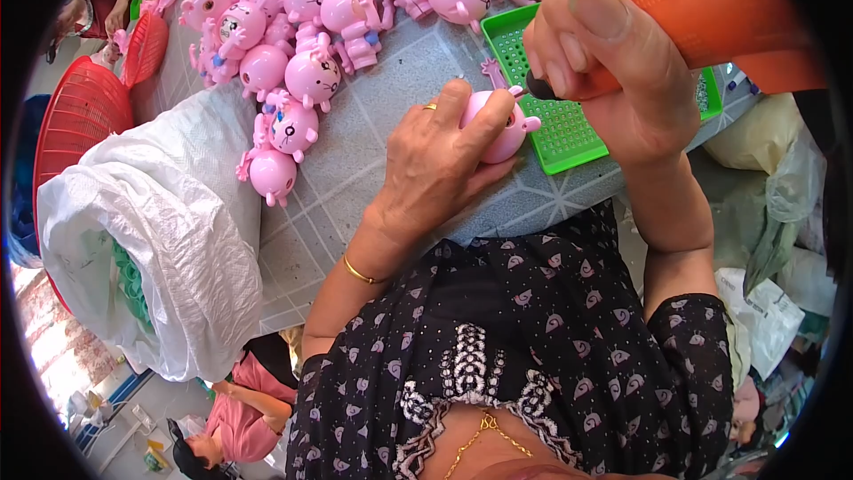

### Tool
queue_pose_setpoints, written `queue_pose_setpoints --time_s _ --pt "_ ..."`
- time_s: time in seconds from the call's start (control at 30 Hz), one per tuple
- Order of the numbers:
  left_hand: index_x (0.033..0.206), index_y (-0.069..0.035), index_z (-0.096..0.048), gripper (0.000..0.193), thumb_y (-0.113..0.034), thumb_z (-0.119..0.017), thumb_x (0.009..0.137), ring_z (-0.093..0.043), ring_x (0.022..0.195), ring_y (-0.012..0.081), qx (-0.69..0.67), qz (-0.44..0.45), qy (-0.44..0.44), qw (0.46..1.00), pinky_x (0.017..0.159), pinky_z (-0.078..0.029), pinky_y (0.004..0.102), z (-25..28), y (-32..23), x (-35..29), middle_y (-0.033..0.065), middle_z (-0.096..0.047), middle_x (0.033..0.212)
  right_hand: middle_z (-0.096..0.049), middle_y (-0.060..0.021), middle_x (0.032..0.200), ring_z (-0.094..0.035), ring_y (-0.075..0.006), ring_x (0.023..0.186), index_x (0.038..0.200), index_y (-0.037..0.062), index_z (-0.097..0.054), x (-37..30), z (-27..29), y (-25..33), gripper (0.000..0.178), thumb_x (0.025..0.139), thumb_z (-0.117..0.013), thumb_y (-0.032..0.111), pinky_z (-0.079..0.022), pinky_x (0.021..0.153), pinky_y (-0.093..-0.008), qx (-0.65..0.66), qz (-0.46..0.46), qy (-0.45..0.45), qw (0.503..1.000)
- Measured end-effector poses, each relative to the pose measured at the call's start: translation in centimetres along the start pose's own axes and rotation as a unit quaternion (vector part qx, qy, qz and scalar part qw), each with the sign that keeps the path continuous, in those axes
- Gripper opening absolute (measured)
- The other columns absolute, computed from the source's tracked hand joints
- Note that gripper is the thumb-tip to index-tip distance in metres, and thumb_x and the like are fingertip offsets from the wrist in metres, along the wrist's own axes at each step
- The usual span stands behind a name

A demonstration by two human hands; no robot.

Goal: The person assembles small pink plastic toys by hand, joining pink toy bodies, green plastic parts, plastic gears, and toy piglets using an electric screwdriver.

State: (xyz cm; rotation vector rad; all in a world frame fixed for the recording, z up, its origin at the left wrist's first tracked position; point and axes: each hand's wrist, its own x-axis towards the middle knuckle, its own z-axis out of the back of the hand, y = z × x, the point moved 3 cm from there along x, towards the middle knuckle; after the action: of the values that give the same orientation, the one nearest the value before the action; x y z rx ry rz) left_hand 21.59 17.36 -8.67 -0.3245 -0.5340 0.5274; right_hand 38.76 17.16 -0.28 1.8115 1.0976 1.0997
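Note:
My left hand [428,160] is closed around the round pink head of a toy figure [506,144], pressing it near the table's front edge. Small ears and a dark round spot show on the toy; the rest of it is under my fingers. In my right hand [644,80] is an orange power screwdriver [711,13], its body running off toward the upper right. Its black nose points at the toy's head, and I cannot tell whether the bit touches it. A bright green perforated tray [573,161] with many small metal pieces lies behind and beneath my hands.
Many pink toy figures [311,80] are heaped along the back and left of the grey table [400,62]. A white woven sack [169,213] with green pieces inside stands left, beside red baskets [84,116]. Another person [244,418] is at lower left. Plastic bags [791,169] lie right.

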Motion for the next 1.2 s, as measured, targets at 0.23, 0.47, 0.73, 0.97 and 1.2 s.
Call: queue_pose_setpoints --time_s 0.23,0.47,0.73,0.97,1.2 --pt "0.128 -0.018 -0.057 0.066 -0.029 -0.085 0.069 -0.060 0.070 0.0302 -0.010 0.013 0.012 1.000 0.064 -0.049 0.0412 0.0 -0.3 0.1 0.0122 -0.055 0.102 -0.054 -0.0006 0.071 -0.048 -0.0067 0.059 0.074 0.0084 -0.052 -0.3 -0.1 0.2 0.028 0.080 -0.078 0.009 -0.040 0.055 -0.0231 0.022 0.006 0.008 1.000" --pt "0.123 -0.011 -0.057 0.066 -0.037 -0.086 0.069 -0.060 0.078 0.0307 -0.025 0.051 0.022 0.998 0.069 -0.049 0.0418 0.0 -0.3 0.2 0.0119 -0.056 0.102 -0.053 -0.0008 0.074 -0.049 -0.0091 0.061 0.086 0.0088 -0.049 -0.3 0.1 0.4 0.020 0.089 -0.068 0.016 -0.042 0.060 -0.0268 0.091 0.016 0.030 0.995" --pt "0.100 -0.004 -0.067 0.049 -0.036 -0.088 0.069 -0.056 0.098 0.0317 -0.116 0.036 -0.116 0.986 0.088 -0.045 0.0421 1.2 0.3 0.7 0.0125 -0.060 0.105 -0.050 0.0006 0.079 -0.050 -0.0116 0.064 0.106 0.0110 -0.047 -0.5 0.7 0.4 0.017 0.103 -0.048 0.027 -0.043 0.069 -0.0319 0.121 0.071 0.180 0.974" --pt "0.087 -0.007 -0.072 0.026 -0.021 -0.086 0.070 -0.056 0.098 0.0304 -0.148 0.054 -0.187 0.970 0.085 -0.046 0.0412 1.8 0.6 0.2 0.0114 -0.061 0.104 -0.051 0.0019 0.079 -0.050 -0.0109 0.065 0.106 0.0124 -0.050 -0.7 -1.3 1.1 0.018 0.102 -0.052 0.030 -0.041 0.069 -0.0302 0.141 0.074 0.205 0.966" --pt "0.085 -0.006 -0.072 0.016 -0.011 -0.084 0.075 -0.059 0.102 0.0254 -0.171 0.060 -0.191 0.965 0.088 -0.046 0.0368 2.4 0.9 -0.6 0.0095 -0.066 0.107 -0.051 0.0022 0.078 -0.049 -0.0109 0.064 0.105 0.0121 -0.052 -1.1 -1.8 1.1 0.019 0.100 -0.056 0.030 -0.041 0.069 -0.0305 0.134 0.064 0.207 0.967"
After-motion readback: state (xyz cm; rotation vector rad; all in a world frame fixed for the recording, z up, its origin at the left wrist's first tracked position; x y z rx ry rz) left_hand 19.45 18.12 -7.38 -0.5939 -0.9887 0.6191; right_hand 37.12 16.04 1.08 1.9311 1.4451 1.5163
